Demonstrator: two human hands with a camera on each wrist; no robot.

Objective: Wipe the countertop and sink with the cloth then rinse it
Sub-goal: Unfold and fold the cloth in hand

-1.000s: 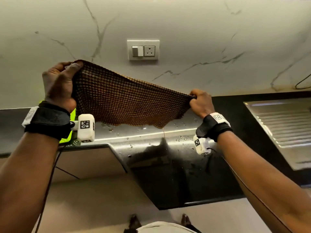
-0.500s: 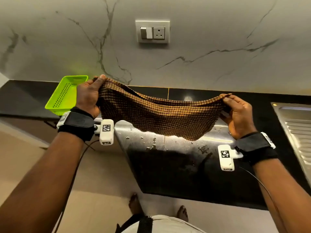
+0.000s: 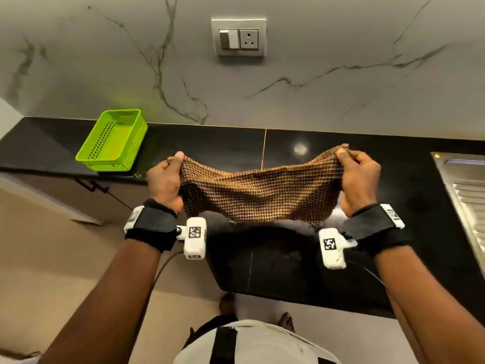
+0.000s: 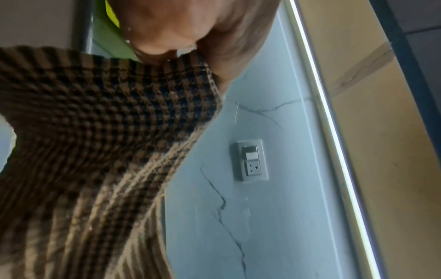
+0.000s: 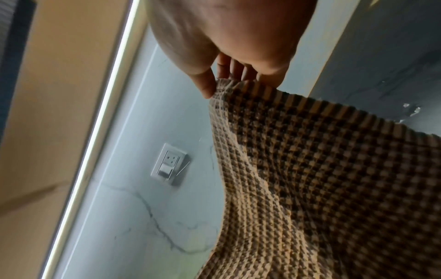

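Head view: cloth (image 3: 258,195) held in air above black countertop (image 3: 406,206), stretched left-right, middle sagging, lower edge hanging toward near counter edge. Left hand (image 3: 164,185) pinches left top corner; right hand (image 3: 360,183) pinches right top corner, thumb over hem. Long axis runs left-right, parallel to wall. Likely step: spread cloth before wiping; lower flat onto counter, keep corners taut, avoid bunching. Sink (image 3: 464,195) far right; green basket (image 3: 112,140) far left
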